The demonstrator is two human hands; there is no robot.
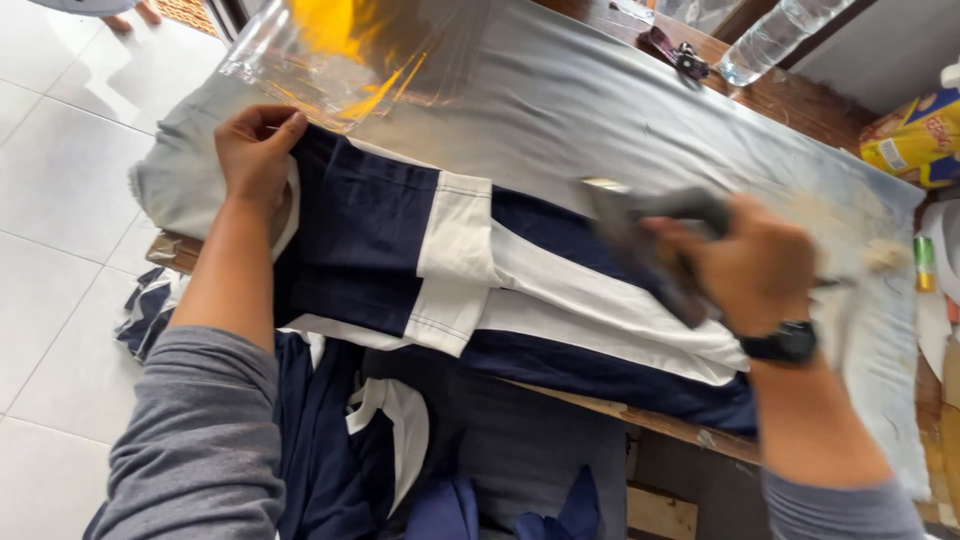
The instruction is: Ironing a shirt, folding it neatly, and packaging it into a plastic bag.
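A navy and white garment [400, 240] lies folded on a table covered with a pale grey cloth [560, 100]. My left hand [255, 150] presses down on the garment's far left end with closed fingers. My right hand [755, 265], with a black watch at the wrist, grips the handle of a dark clothes iron [640, 240], blurred by motion, that rests on the garment's right part.
A stack of clear plastic bags with yellow print [340, 50] lies at the table's far left. A plastic water bottle [775, 35] and a yellow packet [915, 140] sit at the back right. More navy and white garments [340, 450] hang below the table's front edge.
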